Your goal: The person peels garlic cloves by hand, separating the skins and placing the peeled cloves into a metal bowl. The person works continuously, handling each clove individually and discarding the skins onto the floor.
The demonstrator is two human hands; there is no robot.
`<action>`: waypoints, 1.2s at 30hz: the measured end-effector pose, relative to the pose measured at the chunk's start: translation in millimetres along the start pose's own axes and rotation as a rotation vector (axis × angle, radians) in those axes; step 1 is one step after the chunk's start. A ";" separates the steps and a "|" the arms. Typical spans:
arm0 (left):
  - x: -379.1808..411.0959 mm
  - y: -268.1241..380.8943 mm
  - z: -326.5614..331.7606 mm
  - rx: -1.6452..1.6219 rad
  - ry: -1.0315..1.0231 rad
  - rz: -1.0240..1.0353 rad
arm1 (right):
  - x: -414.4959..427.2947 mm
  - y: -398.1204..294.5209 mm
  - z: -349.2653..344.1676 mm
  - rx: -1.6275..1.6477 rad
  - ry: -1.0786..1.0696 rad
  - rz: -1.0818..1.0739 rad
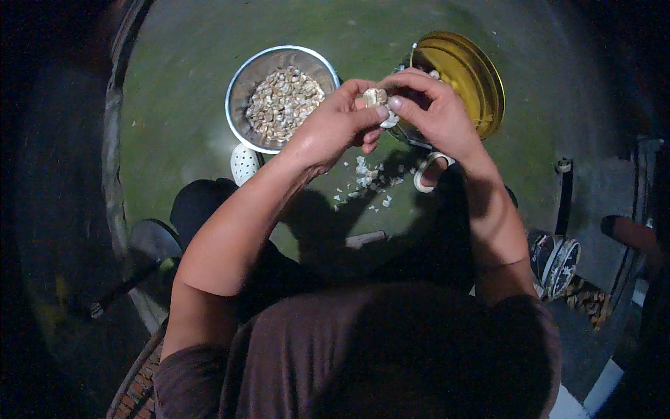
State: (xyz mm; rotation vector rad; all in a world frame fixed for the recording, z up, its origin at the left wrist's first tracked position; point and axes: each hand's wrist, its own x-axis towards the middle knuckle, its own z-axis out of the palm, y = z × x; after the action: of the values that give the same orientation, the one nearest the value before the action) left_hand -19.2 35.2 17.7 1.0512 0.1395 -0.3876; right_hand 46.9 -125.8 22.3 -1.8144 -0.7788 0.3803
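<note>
My left hand (335, 125) holds a whitish garlic bulb (375, 97) between thumb and fingers, near the right rim of a steel bowl. My right hand (437, 107) meets it from the right, its thumb and fingers at a loose white piece of skin (390, 119) beside the bulb. The round steel bowl (238, 84) holds many separated cloves (285, 102). Behind my right hand a gold-coloured metal bucket (484, 84) lies tilted, with a few pale bulbs partly visible inside; my hand hides the rest.
White flakes of papery skin (366, 175) lie scattered on the green floor (178, 131) between my feet. A white perforated clog (244, 164) is below the bowl, another white shoe (419, 178) below the bucket. A paint-stained cylindrical container (562, 267) stands at the right.
</note>
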 end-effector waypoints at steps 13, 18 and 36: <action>14.2 -11.2 23.1 0.067 -0.174 0.030 | -23.8 -7.4 -23.2 -0.143 0.096 -0.057; 18.7 -18.3 28.1 0.050 -0.100 0.036 | -27.3 -2.9 -10.9 -0.232 0.272 -0.116; 17.1 -7.0 25.0 -0.131 -0.191 0.050 | -21.5 0.5 -17.8 1.041 0.194 0.251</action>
State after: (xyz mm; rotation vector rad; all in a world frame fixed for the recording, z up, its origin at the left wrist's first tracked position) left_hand -7.8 6.3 19.3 0.8818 -0.0316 -0.4260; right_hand 41.8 -152.9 26.1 -0.9284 -0.1275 0.6164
